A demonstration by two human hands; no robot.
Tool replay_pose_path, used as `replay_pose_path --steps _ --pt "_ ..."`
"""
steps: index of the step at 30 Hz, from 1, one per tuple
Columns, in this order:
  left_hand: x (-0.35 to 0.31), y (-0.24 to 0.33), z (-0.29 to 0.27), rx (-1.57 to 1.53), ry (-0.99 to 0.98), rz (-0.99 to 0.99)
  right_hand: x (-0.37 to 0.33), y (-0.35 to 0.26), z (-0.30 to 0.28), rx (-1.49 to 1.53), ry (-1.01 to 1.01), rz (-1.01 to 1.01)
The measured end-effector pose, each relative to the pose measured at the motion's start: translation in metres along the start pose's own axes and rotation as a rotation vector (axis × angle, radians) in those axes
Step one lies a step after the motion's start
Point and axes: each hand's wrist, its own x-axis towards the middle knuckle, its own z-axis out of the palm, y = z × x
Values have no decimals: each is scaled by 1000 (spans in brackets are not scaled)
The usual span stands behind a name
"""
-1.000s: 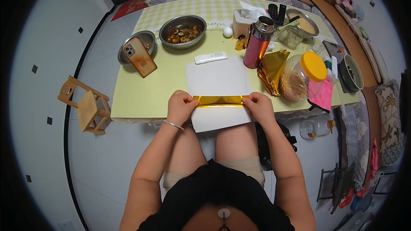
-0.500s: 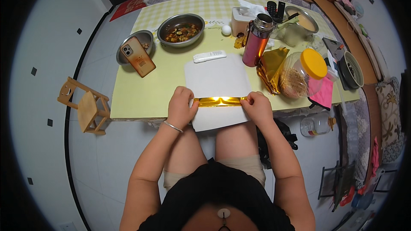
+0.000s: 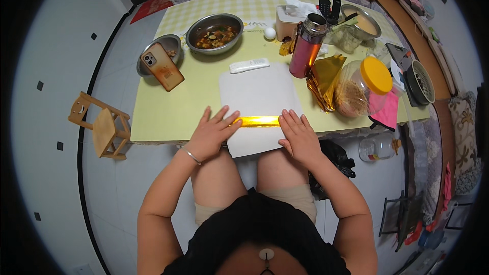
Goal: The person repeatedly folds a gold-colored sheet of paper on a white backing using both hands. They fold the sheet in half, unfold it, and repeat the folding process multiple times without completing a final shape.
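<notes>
A narrow folded strip of shiny gold foil paper [image 3: 260,121] lies crosswise on a white sheet [image 3: 259,89] at the table's near edge. The sheet's lower part hangs over the edge above my thighs. My left hand [image 3: 213,131] rests with spread fingers on the strip's left end. On the right end lie the flat, stretched fingers of my right hand [image 3: 299,135], the thumb apart. Both hands cover the strip's ends. A stack of gold foil sheets [image 3: 325,82] stands to the right, beside a clear jar with a yellow lid [image 3: 376,76].
Beyond the sheet lies a white packet [image 3: 249,66]. A pink-orange thermos [image 3: 307,46] stands upright at right. Far left are a metal bowl of food [image 3: 214,34] and a phone [image 3: 163,67] leaning on a smaller bowl [image 3: 173,46]. A small wooden chair [image 3: 104,127] stands left of the table.
My fingers have gone from pinching the foil strip's ends to lying flat and spread on them. The strip remains in about the same place on the white sheet.
</notes>
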Motion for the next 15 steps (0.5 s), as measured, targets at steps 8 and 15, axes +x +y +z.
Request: replay_pose_path --steps 8,15 --pt "47 72 26 -216 47 87 3 -4 1 -42 41 0" --pt "-12 50 33 -117 89 -247 11 4 -5 13 73 -64"
